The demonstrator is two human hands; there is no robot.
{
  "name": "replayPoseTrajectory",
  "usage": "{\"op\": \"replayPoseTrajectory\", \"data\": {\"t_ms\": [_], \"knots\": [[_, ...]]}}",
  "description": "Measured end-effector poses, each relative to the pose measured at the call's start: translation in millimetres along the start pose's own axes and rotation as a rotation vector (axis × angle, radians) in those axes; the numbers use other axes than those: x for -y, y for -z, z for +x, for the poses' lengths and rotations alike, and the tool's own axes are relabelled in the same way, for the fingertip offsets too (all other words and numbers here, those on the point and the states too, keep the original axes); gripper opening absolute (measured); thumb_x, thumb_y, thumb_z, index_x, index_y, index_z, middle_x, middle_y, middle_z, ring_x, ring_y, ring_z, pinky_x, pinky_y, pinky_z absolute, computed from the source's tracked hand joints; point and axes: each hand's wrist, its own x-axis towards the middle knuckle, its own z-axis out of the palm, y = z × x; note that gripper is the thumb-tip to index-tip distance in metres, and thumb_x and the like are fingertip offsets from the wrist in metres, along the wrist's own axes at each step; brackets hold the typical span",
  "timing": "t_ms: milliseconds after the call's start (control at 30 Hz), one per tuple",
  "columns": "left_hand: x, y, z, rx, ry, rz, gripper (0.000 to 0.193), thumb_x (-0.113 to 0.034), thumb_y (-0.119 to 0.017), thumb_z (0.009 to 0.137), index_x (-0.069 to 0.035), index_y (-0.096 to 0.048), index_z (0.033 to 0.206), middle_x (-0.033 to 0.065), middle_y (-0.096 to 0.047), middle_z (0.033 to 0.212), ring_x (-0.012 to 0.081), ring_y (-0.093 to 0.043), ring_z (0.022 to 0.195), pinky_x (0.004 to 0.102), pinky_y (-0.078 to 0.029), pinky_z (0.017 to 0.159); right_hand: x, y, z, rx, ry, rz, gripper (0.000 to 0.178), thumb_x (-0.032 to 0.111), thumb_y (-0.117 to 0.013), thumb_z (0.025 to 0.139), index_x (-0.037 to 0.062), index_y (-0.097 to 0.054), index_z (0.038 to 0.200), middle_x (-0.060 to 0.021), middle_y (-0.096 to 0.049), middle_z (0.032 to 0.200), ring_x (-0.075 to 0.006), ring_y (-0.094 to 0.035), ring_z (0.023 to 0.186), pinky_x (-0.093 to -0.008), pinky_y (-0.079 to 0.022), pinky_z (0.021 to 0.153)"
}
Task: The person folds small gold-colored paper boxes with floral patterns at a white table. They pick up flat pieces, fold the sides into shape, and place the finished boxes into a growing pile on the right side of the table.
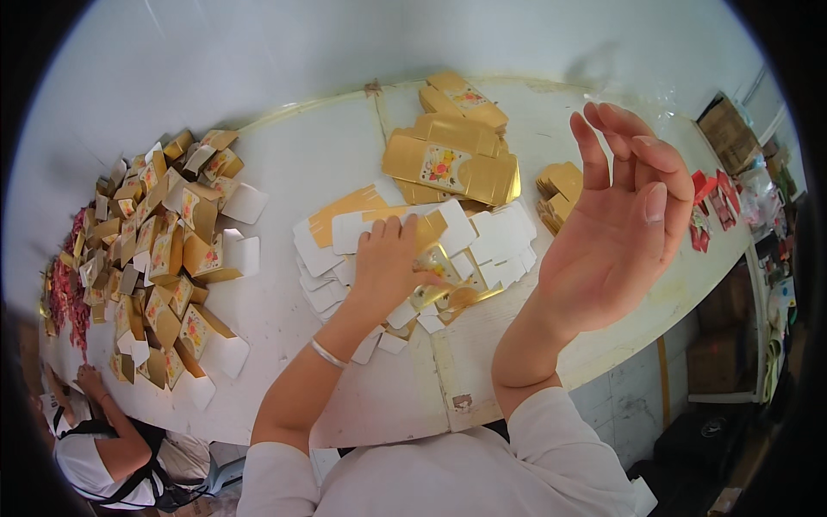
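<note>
On the desk [388,401] right before me, flat gold-and-white carton blanks [500,237] lie in a loose heap under my left hand [385,258], fingers bent down onto them; can't tell if they pinch one. Best, I'd judge, to get fingertips under one edge and slide a single blank off level, so flaps don't snag or crease. My right hand [612,224] is raised right of the heap, empty, palm facing me, fingers loosely curled, forearm angled upward.

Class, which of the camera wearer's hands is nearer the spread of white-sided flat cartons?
Left. The left hand is on the flat cartons; the right hand is raised, off to their right.
</note>
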Motion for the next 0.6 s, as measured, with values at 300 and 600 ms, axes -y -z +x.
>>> {"op": "replayPoseTrajectory", "data": {"t_ms": [300,600], "knots": [[0.7,83.4,-32.9,-0.632,0.100,-0.958,0.044,-0.005,-0.071,0.071,0.000,-0.046,0.107,0.0085,-0.062,0.089,0.0137,-0.061,0.076,0.0260,-0.051,0.067,-12.1,-38.1,-25.5,0.543,-0.227,-0.312,0.011,0.010,-0.059,0.079,-0.0005,-0.058,0.083,-0.0074,-0.058,0.085,-0.0194,-0.052,0.078,-0.0293,-0.040,0.070],[7.0,73.2,-32.6,-0.796,-0.116,-0.442,0.072,-0.004,-0.068,0.070,-0.002,-0.029,0.131,0.0139,-0.052,0.101,0.0231,-0.056,0.089,0.0308,-0.048,0.071,-31.9,-66.7,-46.7,0.827,-0.159,-0.615,0.016,0.015,-0.065,0.071,0.0046,-0.056,0.079,-0.0086,-0.051,0.084,-0.0241,-0.048,0.082,-0.0421,-0.031,0.085]]}}
